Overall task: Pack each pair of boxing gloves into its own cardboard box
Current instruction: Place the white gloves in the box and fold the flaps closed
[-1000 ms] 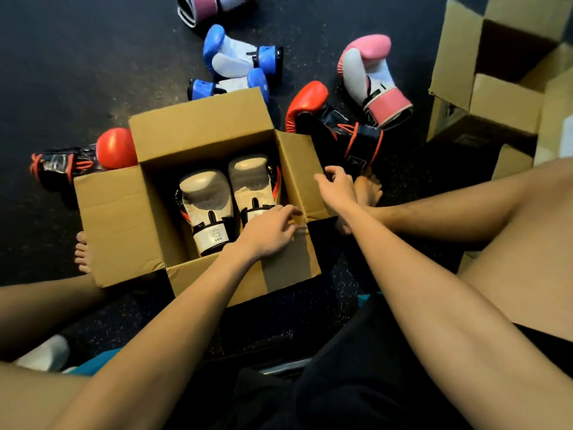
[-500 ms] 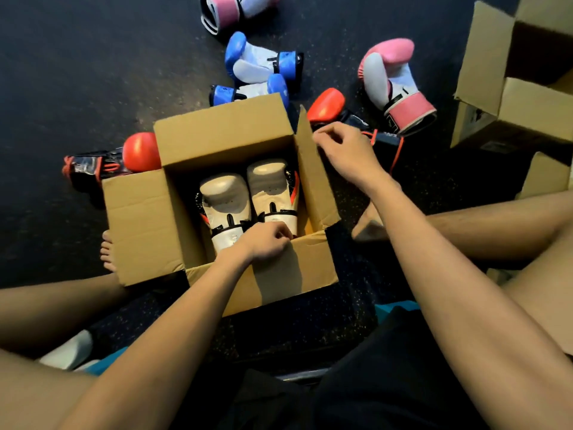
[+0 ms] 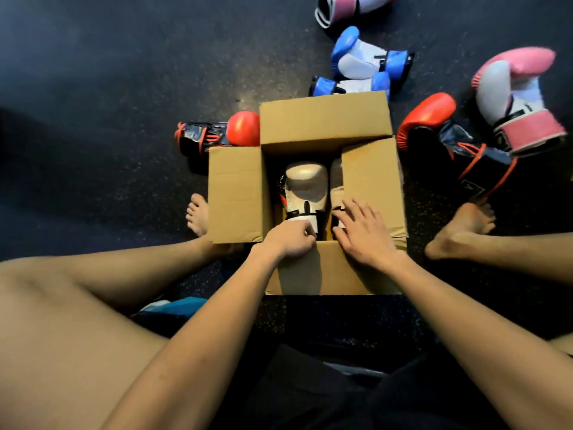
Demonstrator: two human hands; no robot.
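Note:
An open cardboard box [image 3: 235, 197] sits on the dark floor between my feet. Two cream-and-white boxing gloves [image 3: 305, 189] stand inside it; the right one is half hidden under the folded right flap [image 3: 370, 181]. My left hand [image 3: 290, 242] curls its fingers over the top edge of the near flap. My right hand [image 3: 361, 232] lies flat, fingers spread, pressing on the right flap's near end.
Loose gloves lie beyond the box: a blue-and-white pair [image 3: 359, 62], a red-and-black glove [image 3: 217, 133] at the left, another red-and-black glove [image 3: 446, 141] at the right, a pink-and-white glove [image 3: 514, 97] far right and another pink-and-white glove [image 3: 347, 6] at the top.
My right hand has folded the right flap down over the box and now presses it flat. The view shifted, so the other cardboard boxes at the right are out of sight.

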